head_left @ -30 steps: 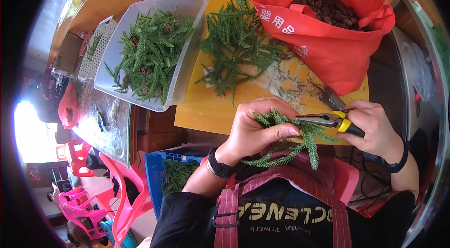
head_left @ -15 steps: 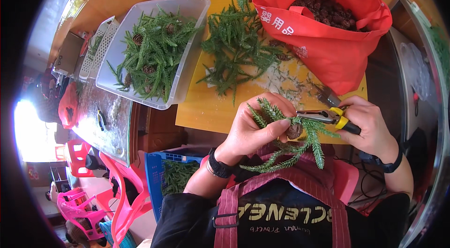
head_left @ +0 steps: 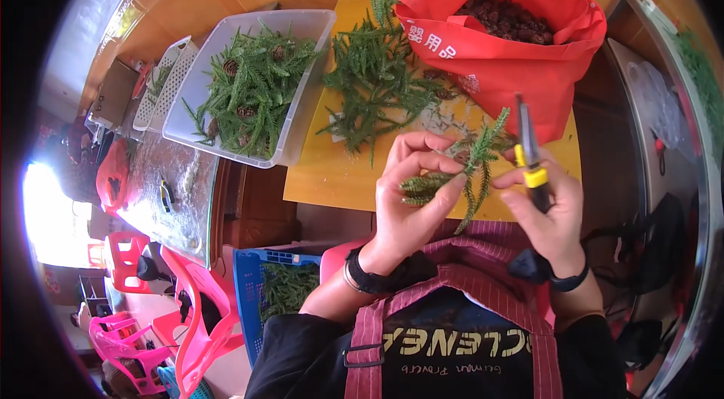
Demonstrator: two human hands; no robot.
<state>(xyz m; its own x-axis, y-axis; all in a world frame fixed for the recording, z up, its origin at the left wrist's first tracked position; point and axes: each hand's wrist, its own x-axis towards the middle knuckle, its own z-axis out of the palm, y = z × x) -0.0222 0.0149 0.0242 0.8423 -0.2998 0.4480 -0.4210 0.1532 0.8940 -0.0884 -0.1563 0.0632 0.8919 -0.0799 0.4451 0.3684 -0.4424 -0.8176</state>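
A: Start me at the left. What's on the side table [head_left: 192,207]?

B: A small tool [head_left: 166,195] lies there, well apart from both hands. Next comes the tub [head_left: 305,93], heaped with greens and a few cones [head_left: 246,111]. I'd guess its high walls are there to hold in such springy stuff.

A: And below it?

B: A blue crate [head_left: 247,286] with more greens, low beside the seat, probably because the yellow table [head_left: 324,191] has little room to spare. On the table, right beside the tub, is a loose pile [head_left: 369,75], likely spread out so stems are easy to pick up.

A: What about the 2 hands?

B: The left hand [head_left: 418,188] pinches a sprig [head_left: 483,154] between thumb and fingers, just above the table's near edge. It's a light hold near the stem, I'd say, so the needles aren't crushed and the tips stand clear.

A: Behind that?

B: A red bag [head_left: 520,78] of cones [head_left: 505,18], mouth wide, presumably for reaching in.

A: And the right hand [head_left: 554,207]?

B: It's wrapped around the pliers [head_left: 536,176] by the handles, nose pointing up, away from the sprig, perhaps to leave the fingertips free. They're near the sprig; I can't tell whether they touch it.
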